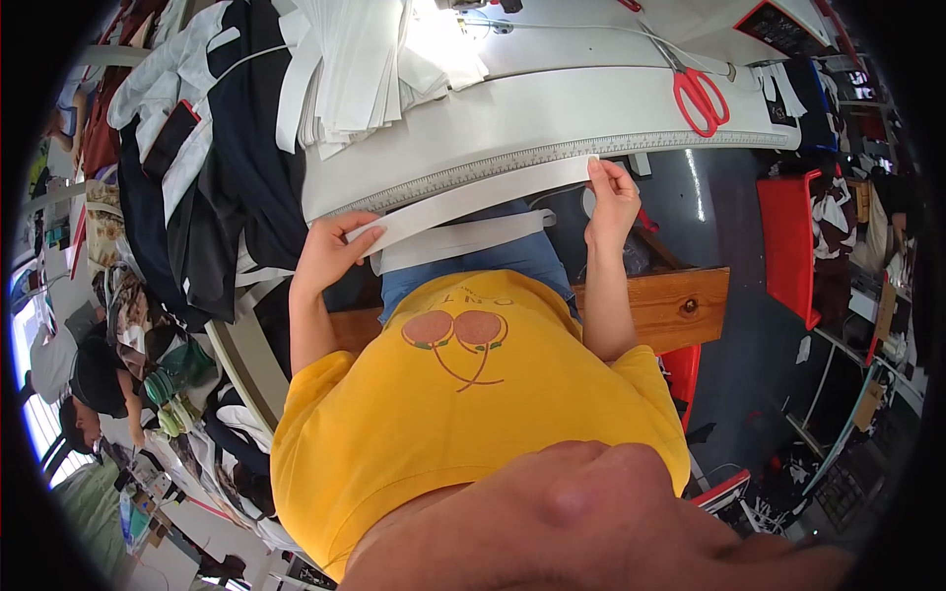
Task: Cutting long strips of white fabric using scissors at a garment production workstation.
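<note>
A white fabric strip (480,193) is stretched between my two hands, just in front of a ruler scale (473,171) along the near edge of the white table (532,111). My left hand (336,247) pinches one end between thumb and fingers. The other end is pinched in my right hand (613,196), a little beyond the table's edge. Another pale strip (465,238) lies across my lap over the blue jeans. Red-handled scissors (701,100) rest on the table at the right. A stack of white strips (355,66) sits on the table at the left.
Dark and white garments (251,148) hang at the left, with a black phone-like device (170,137) on them. A wooden bench (672,306) is beneath me. Red plastic bins (787,247) stand at the right. A thin cable (576,27) crosses the table's back. A person (100,377) is at far left.
</note>
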Motion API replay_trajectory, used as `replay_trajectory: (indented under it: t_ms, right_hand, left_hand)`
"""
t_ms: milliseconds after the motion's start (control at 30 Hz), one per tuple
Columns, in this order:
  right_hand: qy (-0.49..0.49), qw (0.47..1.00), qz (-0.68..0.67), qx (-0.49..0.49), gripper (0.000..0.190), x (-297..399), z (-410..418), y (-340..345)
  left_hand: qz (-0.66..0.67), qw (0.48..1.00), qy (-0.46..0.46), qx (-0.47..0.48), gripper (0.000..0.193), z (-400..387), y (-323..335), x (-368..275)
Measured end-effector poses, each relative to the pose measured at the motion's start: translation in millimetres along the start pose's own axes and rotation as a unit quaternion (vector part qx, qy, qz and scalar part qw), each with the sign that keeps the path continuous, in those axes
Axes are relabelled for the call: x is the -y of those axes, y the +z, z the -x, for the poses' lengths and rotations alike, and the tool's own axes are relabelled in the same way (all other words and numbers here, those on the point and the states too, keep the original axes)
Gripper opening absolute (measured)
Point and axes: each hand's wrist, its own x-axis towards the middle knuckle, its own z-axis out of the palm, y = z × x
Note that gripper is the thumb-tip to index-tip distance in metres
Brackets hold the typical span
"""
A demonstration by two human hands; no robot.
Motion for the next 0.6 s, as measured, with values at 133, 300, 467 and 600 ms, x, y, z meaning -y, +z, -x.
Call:
replay_trajectory:
  t_ms: [133, 300, 467, 600]
  right_hand:
    - [0.04, 0.999, -0.029, -0.011, 0.018, -4, -3, -1]
    - [0.051, 0.998, -0.032, -0.013, 0.018, -1, -2, 1]
    - [0.049, 0.998, -0.026, -0.032, 0.015, 4, -3, 2]
    - [0.052, 0.998, -0.026, -0.028, 0.016, 4, -2, 4]
  left_hand:
    - [0.014, 0.999, 0.021, -0.022, 0.017, 0, 2, -1]
    - [0.013, 0.998, 0.014, -0.052, 0.015, -1, 8, 3]
    - [0.038, 0.996, 0.036, -0.067, 0.013, -2, 8, 5]
    - [0.02, 0.996, 0.042, -0.078, 0.014, 5, 8, -3]
